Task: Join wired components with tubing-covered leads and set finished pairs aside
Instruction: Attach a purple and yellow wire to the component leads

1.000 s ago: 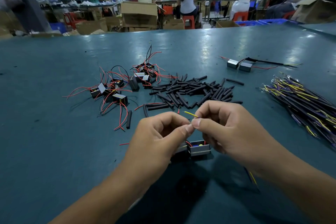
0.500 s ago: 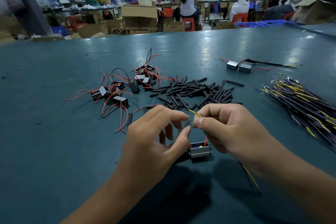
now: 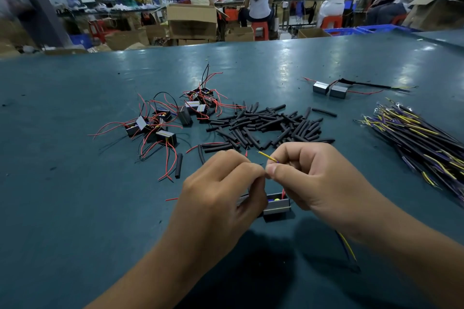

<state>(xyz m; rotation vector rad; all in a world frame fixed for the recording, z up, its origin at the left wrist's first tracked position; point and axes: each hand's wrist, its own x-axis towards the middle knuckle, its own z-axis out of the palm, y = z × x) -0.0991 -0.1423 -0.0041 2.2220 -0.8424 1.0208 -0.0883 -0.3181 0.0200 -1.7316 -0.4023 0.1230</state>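
My left hand (image 3: 221, 190) and my right hand (image 3: 311, 178) meet fingertip to fingertip above the green table (image 3: 75, 208). The right hand pinches a yellow lead (image 3: 267, 157) whose tip sticks out up-left; its yellow and blue tail (image 3: 347, 248) trails under my right wrist. The left hand's thumb and finger pinch at the same spot; what they hold is hidden, though a thin red wire tip (image 3: 246, 152) shows above the knuckles. Below the hands a small grey box component (image 3: 276, 204) sits on the table, partly covered by my left hand.
A pile of short black tubing pieces (image 3: 266, 123) lies beyond the hands. Loose box components with red and black wires (image 3: 163, 120) sit at the left. A bundle of tubing-covered yellow and purple leads (image 3: 421, 138) lies right. A joined pair (image 3: 330, 89) rests at the far right.
My left hand's fingers had spread open half a second ago; now they have closed again against the right thumb. The right hand and the yellow lead barely moved.
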